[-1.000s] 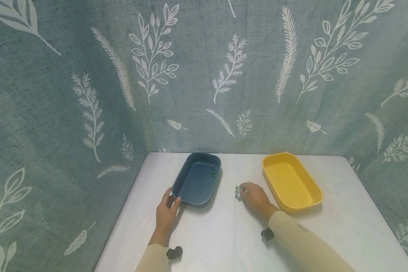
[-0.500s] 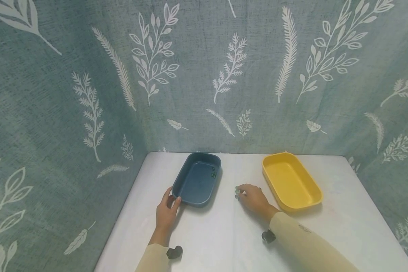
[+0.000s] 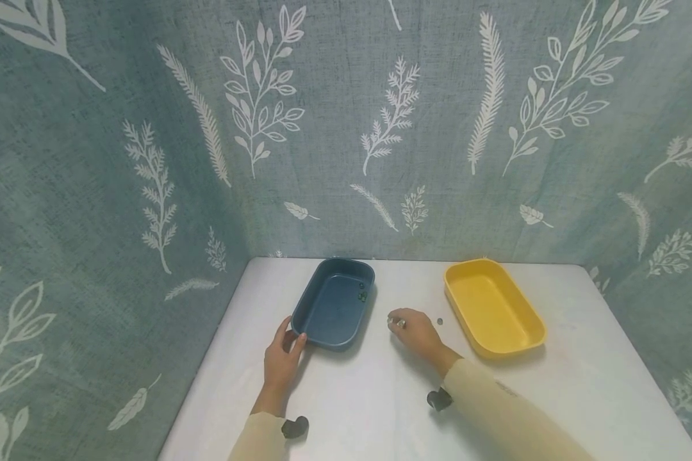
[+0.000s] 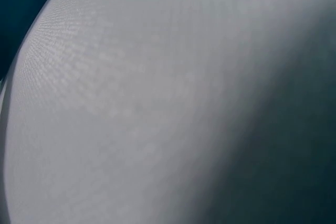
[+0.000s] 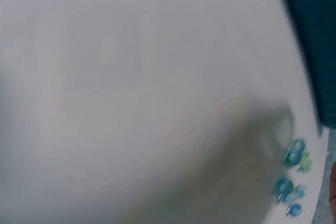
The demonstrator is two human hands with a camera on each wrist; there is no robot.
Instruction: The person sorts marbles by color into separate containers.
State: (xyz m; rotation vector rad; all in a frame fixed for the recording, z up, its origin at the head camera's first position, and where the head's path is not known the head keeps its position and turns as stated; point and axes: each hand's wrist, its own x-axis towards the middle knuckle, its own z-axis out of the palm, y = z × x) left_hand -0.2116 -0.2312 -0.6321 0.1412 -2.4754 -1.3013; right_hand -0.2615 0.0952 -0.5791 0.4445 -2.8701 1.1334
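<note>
My left hand [image 3: 282, 365] grips the near-left corner of a dark blue tray [image 3: 330, 346], thumb at its front rim. Several small green glass pieces [image 3: 362, 296] lie inside that tray on the right. Between the two trays, my right hand [image 3: 418, 333] is low over the white table, its fingers and thumb curled round small clear glass marbles [image 3: 402, 324]. In the right wrist view, several blue and green glass marbles [image 5: 283, 187] show beside a sliver of the right hand [image 5: 333, 192]. One loose marble [image 3: 440, 321] lies behind the right hand.
A yellow tray [image 3: 496, 314] stands on the right of the white table [image 3: 346, 403]. A leaf-patterned curtain [image 3: 334, 128] hangs behind and on both sides. The left wrist view holds mostly blurred white table surface [image 4: 131, 103].
My right hand has moved left towards the blue tray, with marbles among its fingers. A single marble now shows on the table to its right. My left hand has stayed on the blue tray.
</note>
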